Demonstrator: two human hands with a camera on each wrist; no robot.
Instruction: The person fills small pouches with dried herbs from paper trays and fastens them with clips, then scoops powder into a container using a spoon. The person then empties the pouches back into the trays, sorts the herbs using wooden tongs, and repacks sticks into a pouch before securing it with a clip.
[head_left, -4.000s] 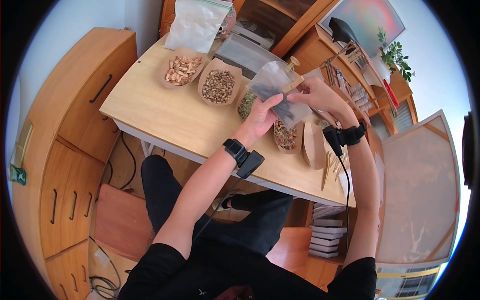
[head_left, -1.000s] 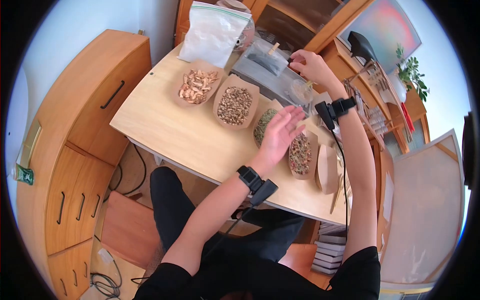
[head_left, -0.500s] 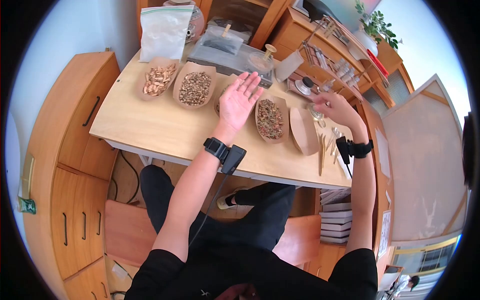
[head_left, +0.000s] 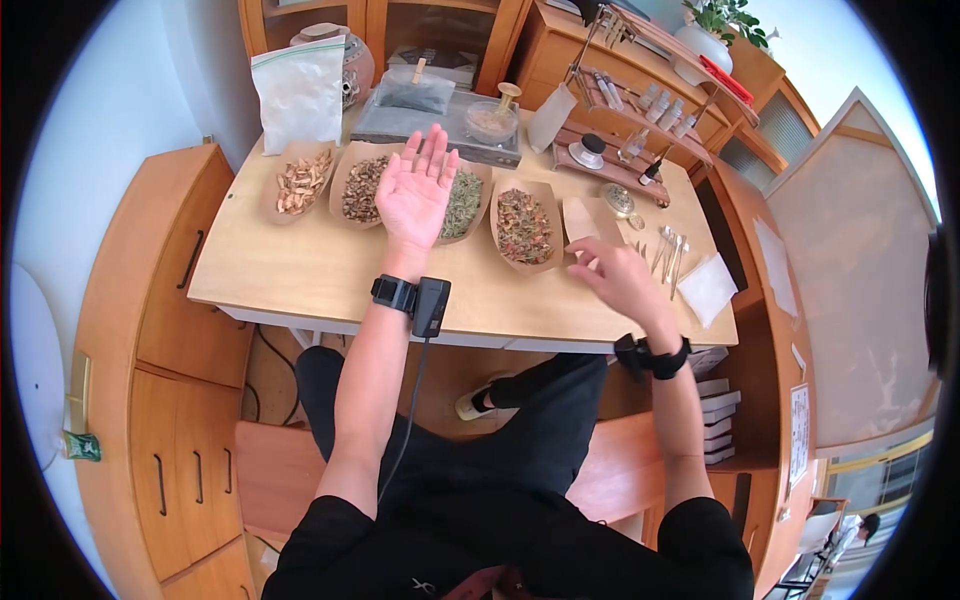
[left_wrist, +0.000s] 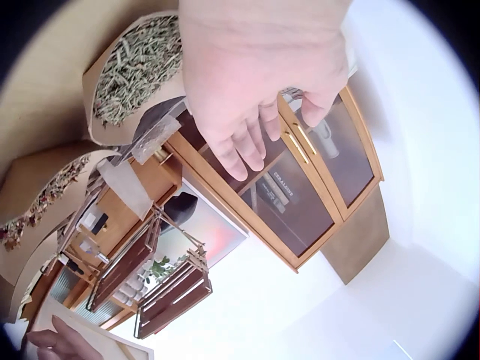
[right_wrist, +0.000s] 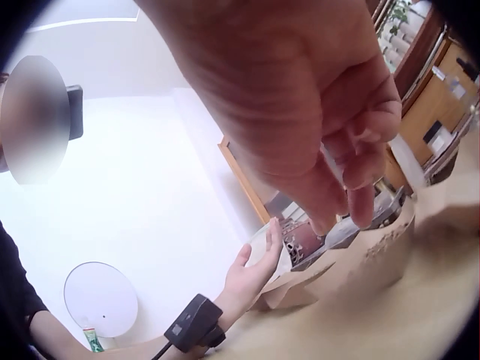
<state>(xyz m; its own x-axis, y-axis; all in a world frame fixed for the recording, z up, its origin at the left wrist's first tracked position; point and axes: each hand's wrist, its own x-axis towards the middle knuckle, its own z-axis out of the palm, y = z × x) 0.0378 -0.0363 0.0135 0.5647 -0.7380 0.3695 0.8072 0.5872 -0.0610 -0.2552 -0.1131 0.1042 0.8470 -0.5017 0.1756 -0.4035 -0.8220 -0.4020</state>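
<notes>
My left hand (head_left: 415, 195) is held palm up with its fingers straight, over the paper trays in the head view. Nothing lies on the palm. It overlaps the tray of brown dried pieces (head_left: 362, 190) and the tray of green dried herb (head_left: 462, 205). My right hand (head_left: 618, 278), fingers loosely bent and holding nothing, is in front of an empty paper tray (head_left: 590, 218). Just left of it stands a tray of mixed reddish dried flowers (head_left: 524, 226). A clear bag of dark contents (head_left: 415, 95), closed with a wooden clothespin (head_left: 419, 70), lies at the back on a grey box.
A tray of pale dried slices (head_left: 303, 183) and a white zip bag (head_left: 298, 95) are at the left. Tweezers and spoons (head_left: 672, 250) lie beside a white cloth (head_left: 708, 290) at the right. Behind stands a wooden rack with small bottles (head_left: 660, 110).
Both hands held the clothespinned bag earlier; it now lies on the grey box. The left hand has turned palm up and moved left. The right hand has come back toward the table's front.
</notes>
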